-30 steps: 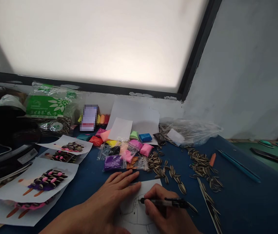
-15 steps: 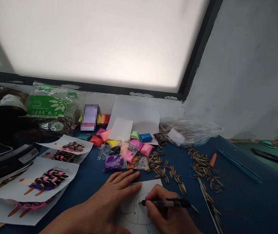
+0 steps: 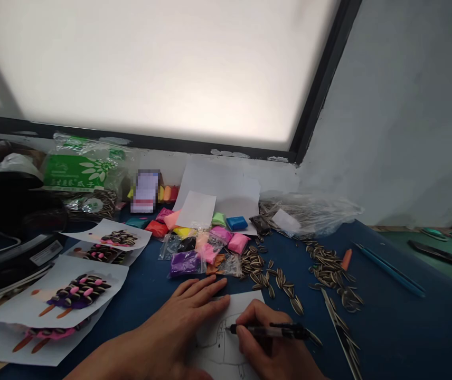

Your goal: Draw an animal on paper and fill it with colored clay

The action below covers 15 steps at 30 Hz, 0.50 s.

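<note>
Generally, clean line work calls for a still sheet and a lightly held pen. The rectangular sheet of white paper [image 3: 250, 300] lies on the dark blue tabletop [image 3: 142, 279] directly in front of the person, partly covered by both hands. The left hand [image 3: 188, 314] lies over the sheet's left side with its fingers extended and slightly spread; apply even pressure here so that the sheet does not turn under the stroke. The right hand [image 3: 275, 348] pinches the black pen with a clear barrel [image 3: 269, 331] between thumb and forefinger, the barrel lying nearly level and the tip pointing left at the thin dark outline [image 3: 225, 338]. Whether the tip is touching the paper cannot be told. A slightly steeper pen angle should give a more even line. Draw short strokes from the wrist, lift at each corner, and join every new line to the end of the last. Lines also run close to the right hand, so its heel could smear fresh ink; raise it before shifting. Finally, allow for the striped black-and-white sunflower seed [image 3: 314, 337] just beside the pen's rear end, which a wide swing could knock.
</note>
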### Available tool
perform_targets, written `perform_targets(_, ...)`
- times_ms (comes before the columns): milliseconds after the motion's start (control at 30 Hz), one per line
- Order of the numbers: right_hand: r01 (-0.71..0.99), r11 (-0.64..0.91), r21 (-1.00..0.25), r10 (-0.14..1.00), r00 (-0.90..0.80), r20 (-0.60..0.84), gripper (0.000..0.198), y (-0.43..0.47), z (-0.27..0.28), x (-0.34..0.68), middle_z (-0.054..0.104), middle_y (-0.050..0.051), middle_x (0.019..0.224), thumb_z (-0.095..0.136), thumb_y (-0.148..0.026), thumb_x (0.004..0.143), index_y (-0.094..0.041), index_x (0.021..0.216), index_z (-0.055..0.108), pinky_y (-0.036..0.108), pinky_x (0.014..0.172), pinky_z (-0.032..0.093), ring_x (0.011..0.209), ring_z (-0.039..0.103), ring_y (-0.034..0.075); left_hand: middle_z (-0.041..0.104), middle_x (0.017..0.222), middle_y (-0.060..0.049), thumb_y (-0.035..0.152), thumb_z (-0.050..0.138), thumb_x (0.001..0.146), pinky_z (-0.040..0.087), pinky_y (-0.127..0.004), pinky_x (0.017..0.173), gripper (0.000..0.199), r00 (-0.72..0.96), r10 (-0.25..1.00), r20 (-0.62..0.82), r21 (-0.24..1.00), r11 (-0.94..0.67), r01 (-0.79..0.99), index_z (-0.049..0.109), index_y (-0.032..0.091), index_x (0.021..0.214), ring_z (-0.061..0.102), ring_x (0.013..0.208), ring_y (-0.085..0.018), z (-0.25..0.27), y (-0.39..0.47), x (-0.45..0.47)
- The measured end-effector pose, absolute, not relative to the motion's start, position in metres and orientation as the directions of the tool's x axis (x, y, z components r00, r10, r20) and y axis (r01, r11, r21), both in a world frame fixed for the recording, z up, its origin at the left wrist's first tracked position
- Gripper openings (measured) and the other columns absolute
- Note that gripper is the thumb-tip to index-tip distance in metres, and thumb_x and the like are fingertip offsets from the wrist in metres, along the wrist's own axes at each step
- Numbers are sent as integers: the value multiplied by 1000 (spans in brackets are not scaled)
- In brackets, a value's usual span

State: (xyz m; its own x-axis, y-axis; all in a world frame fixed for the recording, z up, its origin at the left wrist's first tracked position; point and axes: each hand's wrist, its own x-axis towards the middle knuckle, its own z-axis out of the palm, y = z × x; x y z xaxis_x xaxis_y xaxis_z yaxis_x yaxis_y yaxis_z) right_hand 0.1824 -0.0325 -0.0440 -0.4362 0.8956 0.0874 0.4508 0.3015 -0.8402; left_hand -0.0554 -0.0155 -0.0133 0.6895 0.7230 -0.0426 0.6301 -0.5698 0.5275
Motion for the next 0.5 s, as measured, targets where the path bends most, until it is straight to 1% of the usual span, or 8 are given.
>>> perform_targets(67, 455, 306, -836, 898, -430, 94, 14, -33, -43, 182, 48, -5, 64, 53, -32, 94, -22, 83, 51, 24, 48, 29, 52, 38, 12, 27, 164, -11, 61, 88, 70, 22, -63, 120, 100, 689, 722, -68, 515, -566, 644, 45, 27, 154, 24, 149, -44, -14, -13, -54)
perform_targets(167, 437, 272, -858, 909, -409, 80, 16, -34, -43, 181, 53, -3, 65, 53, -34, 93, -21, 84, 53, 24, 50, 32, 54, 43, 12, 25, 164, -13, 65, 84, 71, 23, -67, 117, 101, 722, 685, -102, 507, -588, 630, 44, 26, 155, 24, 149, -45, -22, -8, -53)
perform_targets(200, 433, 256, -864, 915, -397, 73, 17, -35, -43, 180, 55, -2, 65, 53, -35, 93, -21, 84, 53, 24, 51, 34, 55, 45, 12, 24, 165, -14, 65, 81, 73, 24, -69, 116, 100, 735, 673, -81, 509, -607, 611, 42, 25, 156, 24, 149, -45, -26, -7, -54)
perform_targets(267, 440, 241, -865, 927, -368, 72, 18, -36, -43, 180, 57, -1, 66, 52, -37, 93, -21, 85, 55, 24, 51, 34, 55, 47, 13, 24, 166, -11, 64, 76, 79, 23, -68, 117, 93, 730, 683, 14, 518, -630, 579, 41, 28, 157, 25, 150, -43, -31, -7, -57)
perform_targets(333, 462, 249, -851, 938, -335, 93, 19, -37, -41, 180, 54, -3, 65, 51, -37, 93, -21, 84, 54, 24, 50, 33, 53, 44, 12, 27, 166, -9, 62, 75, 81, 23, -65, 118, 90, 720, 690, 77, 519, -644, 562, 39, 31, 157, 27, 150, -41, -34, -9, -60)
perform_targets(433, 492, 259, -831, 946, -303, 116, 17, -38, -36, 181, 45, -5, 62, 52, -34, 92, -22, 80, 52, 24, 48, 30, 52, 39, 11, 28, 166, -7, 62, 76, 80, 25, -62, 120, 91, 722, 686, 91, 502, -658, 561, 39, 31, 157, 28, 150, -40, -35, -13, -61)
perform_targets(500, 495, 244, -834, 951, -288, 107, 19, -38, -32, 181, 43, -6, 62, 52, -35, 92, -22, 78, 51, 24, 48, 28, 52, 39, 12, 28, 166, -7, 63, 74, 81, 26, -62, 119, 90, 728, 678, 104, 491, -671, 555, 38, 32, 157, 27, 150, -40, -38, -13, -61)
